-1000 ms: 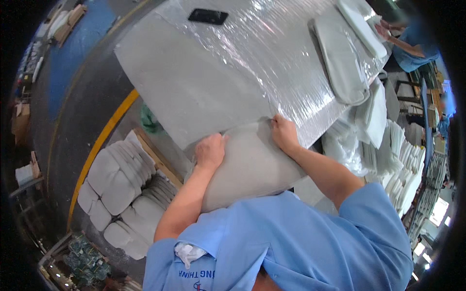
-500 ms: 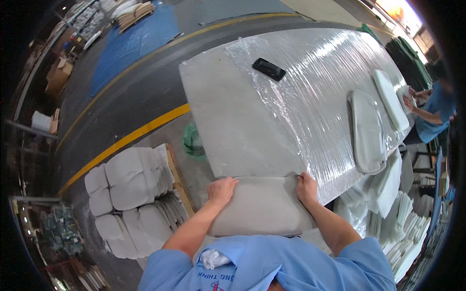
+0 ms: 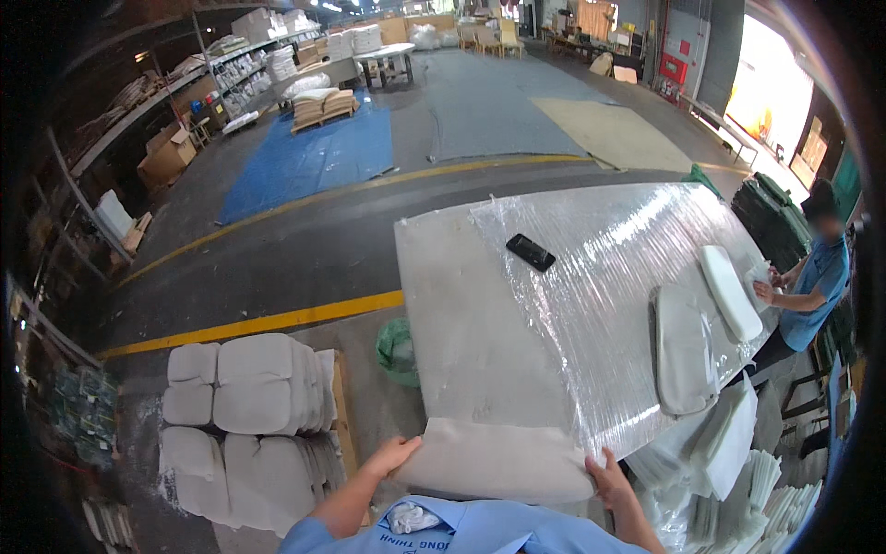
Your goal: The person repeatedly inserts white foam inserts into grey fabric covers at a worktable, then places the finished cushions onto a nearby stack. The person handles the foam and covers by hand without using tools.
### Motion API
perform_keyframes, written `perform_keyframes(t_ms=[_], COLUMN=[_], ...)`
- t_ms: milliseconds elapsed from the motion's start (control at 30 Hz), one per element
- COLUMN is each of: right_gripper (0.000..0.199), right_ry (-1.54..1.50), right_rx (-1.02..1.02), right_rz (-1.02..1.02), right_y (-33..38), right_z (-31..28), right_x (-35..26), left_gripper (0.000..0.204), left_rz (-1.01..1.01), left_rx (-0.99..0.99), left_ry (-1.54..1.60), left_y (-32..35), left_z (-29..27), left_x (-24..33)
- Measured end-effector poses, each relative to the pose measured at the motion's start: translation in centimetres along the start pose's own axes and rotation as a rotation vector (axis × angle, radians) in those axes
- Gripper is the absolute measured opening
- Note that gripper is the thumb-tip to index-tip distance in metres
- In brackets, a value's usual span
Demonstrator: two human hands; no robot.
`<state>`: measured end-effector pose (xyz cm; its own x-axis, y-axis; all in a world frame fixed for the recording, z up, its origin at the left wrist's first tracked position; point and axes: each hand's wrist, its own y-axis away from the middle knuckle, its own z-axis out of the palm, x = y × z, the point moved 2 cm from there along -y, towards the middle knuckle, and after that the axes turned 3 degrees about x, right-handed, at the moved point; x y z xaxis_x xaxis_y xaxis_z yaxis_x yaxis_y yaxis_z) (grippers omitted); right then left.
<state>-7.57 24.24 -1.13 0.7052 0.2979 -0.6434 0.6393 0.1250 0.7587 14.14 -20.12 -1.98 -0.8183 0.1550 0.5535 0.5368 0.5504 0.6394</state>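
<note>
A light grey-beige cushion (image 3: 503, 457) lies at the near edge of the table, right in front of my body. My left hand (image 3: 393, 457) is closed on its left side, the thumb and fingertips at the edge. On the opposite side my right hand (image 3: 609, 480) grips the right edge, its thumb pointing up. The cushion's far edge rests flat on the tabletop (image 3: 461, 323), and its near edge curves down toward my shirt.
Clear plastic film (image 3: 600, 305) covers the table's right part, bearing a black phone (image 3: 531, 252), a grey cushion (image 3: 685, 351) and a white pad (image 3: 731, 291). Stacked cushions (image 3: 254, 383) stand on a pallet at left. White sheets (image 3: 729, 443) pile at right, near a co-worker (image 3: 817, 282).
The view has tilted up, showing more of the hall. Both hands have shifted from the cushion's far corners down its sides, nearer to me.
</note>
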Motion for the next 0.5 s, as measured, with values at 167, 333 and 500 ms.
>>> perform_keyframes(t_ms=[167,333,500], right_gripper=[0.078,0.072,0.072], right_ry=[-0.390,-0.725,-0.548], right_rx=[-0.013,-0.080,-0.080], right_rz=[-0.058,-0.666,-0.901], right_y=[0.4,7.4,11.4], right_z=[-2.9,0.5,5.3], right_x=[-0.1,-14.7,-13.0], left_gripper=[0.082,0.077,0.054], left_rz=[0.029,0.399,0.407], left_rx=[-0.318,0.187,-0.226], left_ry=[0.485,0.795,0.734], left_y=[1.9,5.9,7.1], left_z=[0.9,5.3,9.5], left_x=[3.1,5.8,5.2])
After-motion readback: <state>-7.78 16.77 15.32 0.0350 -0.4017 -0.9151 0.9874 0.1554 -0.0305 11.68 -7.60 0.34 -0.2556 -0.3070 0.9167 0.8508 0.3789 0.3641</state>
